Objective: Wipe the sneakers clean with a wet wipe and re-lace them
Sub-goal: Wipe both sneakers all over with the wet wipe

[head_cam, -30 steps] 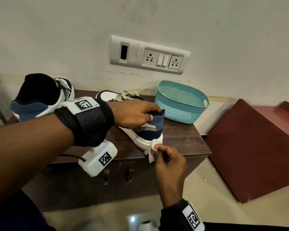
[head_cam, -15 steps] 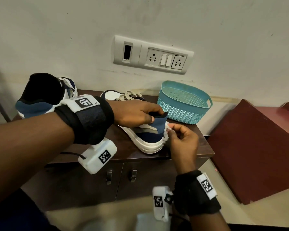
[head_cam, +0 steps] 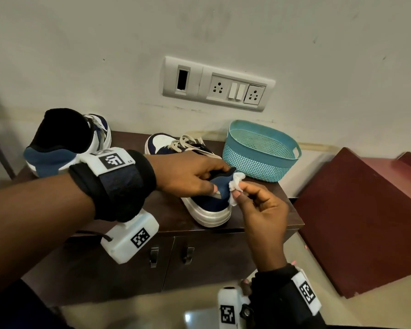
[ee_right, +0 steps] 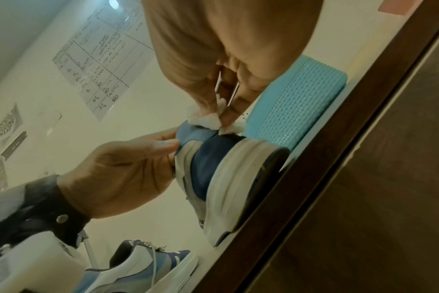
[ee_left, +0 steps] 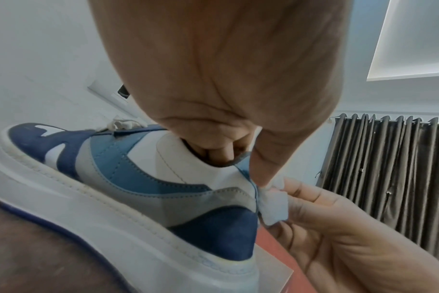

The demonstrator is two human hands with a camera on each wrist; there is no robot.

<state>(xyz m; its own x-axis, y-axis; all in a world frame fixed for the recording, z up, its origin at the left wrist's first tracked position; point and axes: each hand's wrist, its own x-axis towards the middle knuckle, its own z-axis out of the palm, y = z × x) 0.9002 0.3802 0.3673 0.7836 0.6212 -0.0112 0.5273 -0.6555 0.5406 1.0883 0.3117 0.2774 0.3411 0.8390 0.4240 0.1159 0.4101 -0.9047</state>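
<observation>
The right hand (head_cam: 261, 207) pinches a crumpled white wipe (head_cam: 235, 186) against the heel of the near sneaker (head_cam: 209, 205), which stands at the cabinet's (head_cam: 171, 217) front edge on a thick, ribbed white sole. The left hand (head_cam: 188, 176) grips its padded collar (fingers tucked inside). Farther back lie the second sneaker (head_cam: 57, 148), at the left edge, and a perforated teal plastic basket (head_cam: 259, 153) by the wall.

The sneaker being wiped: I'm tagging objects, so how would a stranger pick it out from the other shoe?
On the dark wooden cabinet below the wall sockets, it is the sneaker nearest the teal basket. Unlike the other sneaker, the left hand grips its collar and the right hand presses a white wipe to its heel.
</observation>
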